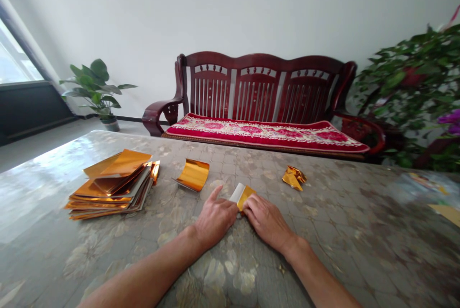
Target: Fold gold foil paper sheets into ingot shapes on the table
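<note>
A small sheet of gold foil paper (246,196), partly folded with its pale back showing, lies on the table between both hands. My left hand (217,216) presses on its left side, thumb raised and the other fingers bent against the paper. My right hand (265,218) has its fingers closed on the gold right side. The fingertips hide the near edge of the sheet. Left of my hands a single curled gold sheet (194,175) rests by itself. To the right sits a folded gold foil piece (294,177).
A loose stack of gold foil sheets (111,186) stands on the left of the patterned table (172,269). A clear plastic bag (424,188) lies at the right edge. Behind the table are a wooden bench (257,87), a potted plant (97,87) and leafy greenery (413,78).
</note>
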Tool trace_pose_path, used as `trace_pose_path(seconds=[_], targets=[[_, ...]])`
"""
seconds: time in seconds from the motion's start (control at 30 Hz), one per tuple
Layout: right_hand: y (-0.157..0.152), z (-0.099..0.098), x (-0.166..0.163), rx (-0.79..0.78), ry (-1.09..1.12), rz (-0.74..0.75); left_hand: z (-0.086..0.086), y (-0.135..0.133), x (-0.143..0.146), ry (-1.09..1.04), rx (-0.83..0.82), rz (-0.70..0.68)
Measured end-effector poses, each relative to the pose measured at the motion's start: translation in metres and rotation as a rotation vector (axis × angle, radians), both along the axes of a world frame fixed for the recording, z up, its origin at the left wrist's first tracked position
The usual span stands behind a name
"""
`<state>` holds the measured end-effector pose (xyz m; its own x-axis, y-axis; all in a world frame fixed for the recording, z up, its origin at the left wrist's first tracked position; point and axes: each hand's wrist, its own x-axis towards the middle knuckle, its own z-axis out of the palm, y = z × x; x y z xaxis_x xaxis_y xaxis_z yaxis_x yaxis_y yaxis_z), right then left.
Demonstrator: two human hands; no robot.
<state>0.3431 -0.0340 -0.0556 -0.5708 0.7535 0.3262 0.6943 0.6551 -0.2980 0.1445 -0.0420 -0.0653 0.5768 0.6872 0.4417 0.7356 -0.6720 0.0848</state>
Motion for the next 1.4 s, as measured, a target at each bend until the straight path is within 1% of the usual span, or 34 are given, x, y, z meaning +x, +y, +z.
trace_pose_path(seconds=[0.17, 0.3, 0.47, 0.6, 0.67, 0.87, 1.0, 1.13, 1.2, 1.33, 1.4], targets=[[-0.003, 0.006, 0.008, -0.098, 0.139, 0.1, 0.001, 0.001, 0.0, -0.023, -0.031, 0.04], [0.0, 0.001, 0.013, -0.08, 0.184, 0.134, -0.002, 0.002, -0.002, -0.05, -0.039, 0.06], [0.003, -0.003, 0.007, 0.068, 0.108, 0.122, -0.002, 0.002, -0.002, -0.061, -0.02, 0.047], [-0.001, 0.002, 0.004, 0.191, -0.027, 0.083, 0.002, -0.004, 0.0, -0.056, -0.011, 0.049], [-0.003, 0.005, 0.005, 0.224, -0.066, 0.067, 0.004, -0.007, -0.001, -0.075, -0.033, 0.032], [-0.006, 0.007, 0.007, 0.2, -0.112, 0.104, 0.005, -0.013, -0.009, -0.11, -0.194, -0.014], [-0.007, 0.005, 0.006, 0.204, -0.084, 0.128, 0.005, -0.012, -0.013, -0.121, -0.255, -0.019], [-0.009, 0.005, 0.005, 0.197, -0.107, 0.12, 0.006, -0.01, -0.013, -0.139, -0.308, -0.006], [-0.01, 0.005, 0.004, 0.185, -0.111, 0.119, 0.005, -0.009, -0.013, -0.136, -0.303, -0.01], [-0.008, 0.003, 0.004, 0.168, -0.087, 0.116, 0.003, -0.013, -0.014, -0.113, -0.203, 0.022], [-0.008, 0.002, 0.003, 0.161, -0.083, 0.114, 0.005, -0.017, -0.015, -0.08, -0.181, 0.029]])
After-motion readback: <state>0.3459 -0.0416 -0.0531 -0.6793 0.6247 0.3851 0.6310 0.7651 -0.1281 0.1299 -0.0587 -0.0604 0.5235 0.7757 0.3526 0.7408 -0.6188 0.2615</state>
